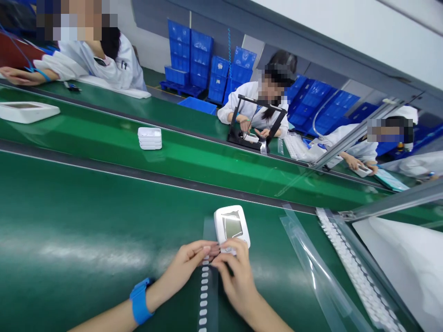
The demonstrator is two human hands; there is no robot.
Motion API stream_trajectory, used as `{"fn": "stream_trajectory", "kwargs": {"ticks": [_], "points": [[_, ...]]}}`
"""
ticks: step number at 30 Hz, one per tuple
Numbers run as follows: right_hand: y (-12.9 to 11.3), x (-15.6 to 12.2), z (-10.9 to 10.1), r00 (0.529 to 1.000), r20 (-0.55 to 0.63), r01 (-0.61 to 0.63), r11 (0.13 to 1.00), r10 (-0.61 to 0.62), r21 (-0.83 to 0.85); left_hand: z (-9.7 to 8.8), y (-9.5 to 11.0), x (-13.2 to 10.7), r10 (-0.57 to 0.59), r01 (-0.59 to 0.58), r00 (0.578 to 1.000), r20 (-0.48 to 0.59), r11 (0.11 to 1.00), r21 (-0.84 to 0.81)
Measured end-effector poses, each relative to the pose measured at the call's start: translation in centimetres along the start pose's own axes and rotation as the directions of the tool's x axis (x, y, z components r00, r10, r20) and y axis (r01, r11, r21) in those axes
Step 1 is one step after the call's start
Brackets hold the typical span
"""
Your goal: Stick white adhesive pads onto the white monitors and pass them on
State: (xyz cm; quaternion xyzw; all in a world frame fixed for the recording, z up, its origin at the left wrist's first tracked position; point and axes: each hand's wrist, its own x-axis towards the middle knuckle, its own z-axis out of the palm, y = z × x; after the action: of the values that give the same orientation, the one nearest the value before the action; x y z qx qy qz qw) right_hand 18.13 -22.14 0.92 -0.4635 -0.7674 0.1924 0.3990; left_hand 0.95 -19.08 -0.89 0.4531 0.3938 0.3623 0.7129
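Note:
A white handheld device (231, 226) with a grey display lies on the green bench in front of me. My left hand (194, 258), with a blue wristband (140, 302), is at its lower left corner, thumb and fingers closed together. My right hand (238, 272) reaches over the device's lower edge, its thumb and forefinger pinched close to my left fingertips. Anything between the fingers of either hand is too small or hidden to make out. Beneath my hands runs a clear strip with a row of small white stickers (203, 295).
Clear plastic strips (311, 267) and a sheet with rows of white pieces (356, 272) lie at right, beside a metal post (360, 133). Beyond the bench edge, a green conveyor (194, 157) carries stacked white casings (150, 139). Several co-workers sit opposite, before blue crates (200, 55).

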Motion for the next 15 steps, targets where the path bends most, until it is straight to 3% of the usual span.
{"fn": "stream_trajectory", "kwargs": {"ticks": [3, 7, 15], "points": [[2.4, 0.9, -2.8, 0.977, -0.015, -0.214, 0.977, 0.214, -0.008, -0.2, 0.1, 0.1, -0.047, 0.048, 0.999, 0.011, 0.997, -0.056], [5.2, 1.4, -5.8, 0.895, 0.081, -0.441, 0.897, 0.439, 0.015, -0.3, -0.2, 0.2, -0.059, 0.059, 0.998, 0.011, 0.996, -0.072], [5.3, 1.2, -5.5, 0.84, 0.174, -0.543, 0.801, 0.514, 0.252, -0.4, -0.4, 0.4, -0.075, 0.076, 0.997, 0.008, 0.994, -0.078]]}}
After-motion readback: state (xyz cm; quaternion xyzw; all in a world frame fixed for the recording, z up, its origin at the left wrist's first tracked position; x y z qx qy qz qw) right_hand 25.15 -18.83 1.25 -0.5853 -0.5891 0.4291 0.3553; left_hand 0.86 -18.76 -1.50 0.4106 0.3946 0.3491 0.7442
